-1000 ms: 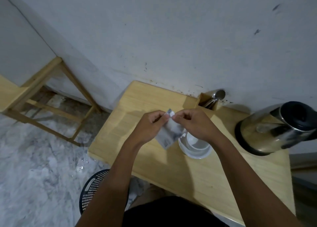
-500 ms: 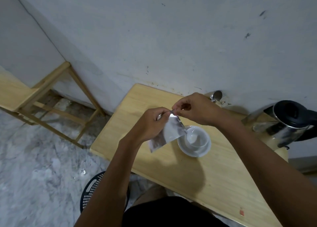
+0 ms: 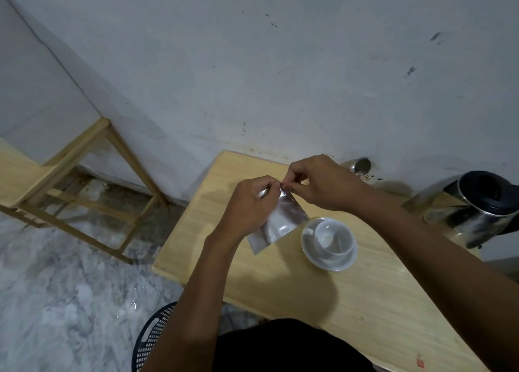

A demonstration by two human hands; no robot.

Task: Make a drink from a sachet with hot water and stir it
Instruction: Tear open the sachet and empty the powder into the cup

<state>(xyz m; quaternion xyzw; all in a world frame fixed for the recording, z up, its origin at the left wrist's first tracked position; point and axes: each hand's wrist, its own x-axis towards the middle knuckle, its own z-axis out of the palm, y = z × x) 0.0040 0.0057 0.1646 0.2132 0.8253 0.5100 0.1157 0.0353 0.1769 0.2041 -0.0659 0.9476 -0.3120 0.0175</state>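
A person is holding a silvery sachet point(image 3: 280, 222) in the air above a light wooden table point(image 3: 323, 293), both hands pinching its top edge. The left hand point(image 3: 250, 206) is gripping the sachet's upper left corner between thumb and fingers, while the right hand point(image 3: 320, 185) is nipping the top edge just beside it, fingertips of the two hands almost touching. The sachet is hanging tilted, its lower corner pointing down and to the left, its right edge just beside the rim of a white cup point(image 3: 332, 235). No brand, label or writing is showing on the foil face turned to the camera; the surface is reading only as a dull grey sheen.

The cup is sitting upright on a white saucer point(image 3: 328, 262) near the middle of the table, and it is looking empty. At the table's right end a steel electric kettle point(image 3: 474, 217) with a black lid is standing, with no legible marking on it. Against the wall behind the right hand, the bowl of a metal spoon point(image 3: 361, 166) is sticking up; what is holding it is hidden by the hand. A wooden stool frame point(image 3: 92, 180) is standing well apart on the marble floor to the left, and a black perforated basket point(image 3: 154, 335) is sitting on the floor below the left forearm.
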